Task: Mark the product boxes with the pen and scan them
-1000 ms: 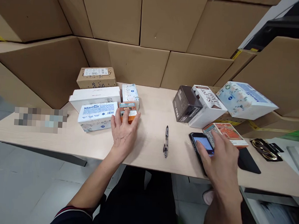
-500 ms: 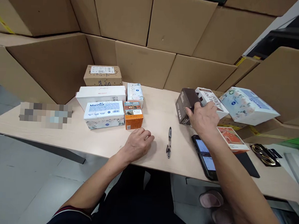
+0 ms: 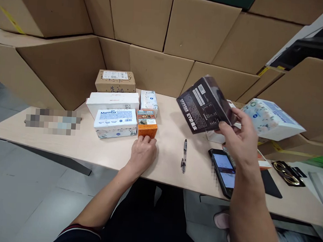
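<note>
right hand [image 3: 241,140] grips a dark brown box [image 3: 204,105], tilted above the table [image 3: 169,139].
the thumb and fingers close on the box's right end; the left hand [image 3: 143,151] lies curled at the front of an orange box [image 3: 147,126], though whether it grips is unclear. that box stands beside a white tissue pack [image 3: 116,123]; a pen [image 3: 184,155] lies between the hands.

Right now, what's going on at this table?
A person's right hand holds a dark brown cardboard box, tilted, above the pale wooden table. The curled left hand is at the front of a small orange cardboard box, which stands beside a white floral Manhua pack. A grey-and-clear pen lies between the hands.
</note>
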Action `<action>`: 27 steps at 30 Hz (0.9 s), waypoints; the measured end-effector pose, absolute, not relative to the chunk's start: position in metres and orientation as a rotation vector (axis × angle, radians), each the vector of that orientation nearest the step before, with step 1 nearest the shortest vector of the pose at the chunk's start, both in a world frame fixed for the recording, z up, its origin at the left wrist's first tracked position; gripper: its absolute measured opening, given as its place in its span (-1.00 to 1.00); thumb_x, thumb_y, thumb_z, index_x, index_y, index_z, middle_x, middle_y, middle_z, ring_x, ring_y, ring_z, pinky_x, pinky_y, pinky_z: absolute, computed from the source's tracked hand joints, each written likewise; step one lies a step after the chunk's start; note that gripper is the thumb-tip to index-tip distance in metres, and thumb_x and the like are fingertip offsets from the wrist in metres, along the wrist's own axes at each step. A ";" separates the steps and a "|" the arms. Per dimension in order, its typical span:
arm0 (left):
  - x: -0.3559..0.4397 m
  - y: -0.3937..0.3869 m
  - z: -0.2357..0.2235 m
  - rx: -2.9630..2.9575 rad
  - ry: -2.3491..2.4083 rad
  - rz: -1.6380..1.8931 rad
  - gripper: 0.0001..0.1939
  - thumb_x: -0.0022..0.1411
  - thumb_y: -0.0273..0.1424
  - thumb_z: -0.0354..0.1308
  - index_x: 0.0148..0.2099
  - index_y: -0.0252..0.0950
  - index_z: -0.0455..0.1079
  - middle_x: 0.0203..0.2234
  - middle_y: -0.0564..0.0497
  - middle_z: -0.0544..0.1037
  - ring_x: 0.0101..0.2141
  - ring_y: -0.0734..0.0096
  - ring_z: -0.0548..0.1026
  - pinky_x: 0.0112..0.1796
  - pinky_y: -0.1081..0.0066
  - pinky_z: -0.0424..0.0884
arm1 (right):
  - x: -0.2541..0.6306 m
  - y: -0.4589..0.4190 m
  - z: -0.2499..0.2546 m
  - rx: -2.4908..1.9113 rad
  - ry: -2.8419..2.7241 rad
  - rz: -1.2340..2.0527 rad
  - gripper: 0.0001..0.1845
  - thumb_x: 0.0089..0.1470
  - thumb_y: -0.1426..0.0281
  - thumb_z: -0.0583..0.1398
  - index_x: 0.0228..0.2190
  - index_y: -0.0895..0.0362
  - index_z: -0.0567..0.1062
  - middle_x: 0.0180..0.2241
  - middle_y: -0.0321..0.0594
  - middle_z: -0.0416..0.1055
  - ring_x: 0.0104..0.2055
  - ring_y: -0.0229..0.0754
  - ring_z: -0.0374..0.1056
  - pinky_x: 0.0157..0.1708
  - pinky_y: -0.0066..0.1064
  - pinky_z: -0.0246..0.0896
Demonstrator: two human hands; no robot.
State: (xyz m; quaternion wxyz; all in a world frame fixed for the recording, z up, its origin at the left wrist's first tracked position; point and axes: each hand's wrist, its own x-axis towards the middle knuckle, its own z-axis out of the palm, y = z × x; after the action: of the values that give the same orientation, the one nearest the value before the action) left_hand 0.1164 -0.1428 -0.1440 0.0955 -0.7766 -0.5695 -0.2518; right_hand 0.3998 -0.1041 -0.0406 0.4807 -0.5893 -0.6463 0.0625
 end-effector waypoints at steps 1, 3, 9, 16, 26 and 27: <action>0.116 -0.141 -0.145 -2.288 -1.713 -0.765 -0.78 0.33 -0.50 0.02 -0.23 -0.32 0.51 -0.40 -0.16 0.48 -0.32 0.13 0.40 -0.30 0.21 0.37 | 0.399 -0.113 -0.042 -1.351 -1.560 0.270 -0.35 0.15 0.14 0.17 0.24 -0.01 0.26 0.16 -0.06 0.31 -0.02 0.00 0.43 -0.10 -0.06 0.47; 0.115 -0.139 -0.145 -2.276 -1.739 -0.812 -0.77 0.31 -0.51 0.02 -0.15 -0.34 0.51 -0.38 -0.18 0.48 -0.29 0.12 0.43 -0.25 0.18 0.41 | 0.394 -0.129 -0.048 -1.225 -1.565 0.472 -0.33 0.12 0.12 0.21 0.23 -0.04 0.27 0.19 -0.09 0.33 0.07 0.03 0.42 -0.01 -0.06 0.45; 0.100 -0.136 -0.138 -2.321 -1.864 -1.245 -0.65 0.24 -0.50 0.09 0.06 -0.22 0.46 -0.12 -0.15 0.57 -0.08 0.07 0.50 -0.06 0.09 0.48 | 0.379 -0.138 -0.072 -1.042 -1.794 0.853 -0.36 0.12 0.09 0.27 0.19 -0.03 0.37 0.21 -0.09 0.36 0.24 0.08 0.31 0.21 -0.05 0.27; 0.081 -0.141 -0.133 -2.222 -2.128 -1.640 -0.59 0.33 -0.52 -0.12 0.06 -0.32 0.48 -0.05 -0.17 0.60 -0.04 0.15 0.56 0.04 0.10 0.46 | 0.382 -0.125 -0.081 -0.981 -1.884 0.817 -0.45 0.12 0.18 0.30 0.14 -0.01 0.45 0.18 -0.09 0.34 0.24 0.02 0.27 0.18 -0.15 0.28; 0.088 -0.153 -0.130 -2.499 -1.945 -2.160 -0.46 0.50 -0.06 -0.19 0.30 -0.24 0.28 0.29 -0.17 0.36 0.28 0.13 0.34 0.28 0.09 0.24 | 0.370 -0.137 -0.103 -1.165 -1.695 0.961 -0.15 0.11 0.13 0.31 0.33 0.00 0.16 0.20 -0.07 0.34 0.11 -0.09 0.36 0.16 -0.18 0.30; 0.087 -0.154 -0.130 -2.544 -1.898 -2.164 -0.44 0.50 -0.05 -0.20 0.33 -0.23 0.24 0.32 -0.17 0.33 0.31 0.13 0.30 0.30 0.09 0.22 | 0.370 -0.140 -0.105 -1.173 -1.688 0.994 -0.14 0.12 0.12 0.31 0.35 0.00 0.14 0.18 -0.08 0.35 0.09 -0.10 0.37 0.14 -0.20 0.31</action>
State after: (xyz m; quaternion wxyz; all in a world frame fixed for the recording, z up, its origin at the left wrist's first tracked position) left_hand 0.0872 -0.1535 -0.1302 -0.3429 -0.6221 -0.4641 -0.5291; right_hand 0.3700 -0.1404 -0.1045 0.4163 -0.4672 -0.6721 0.3959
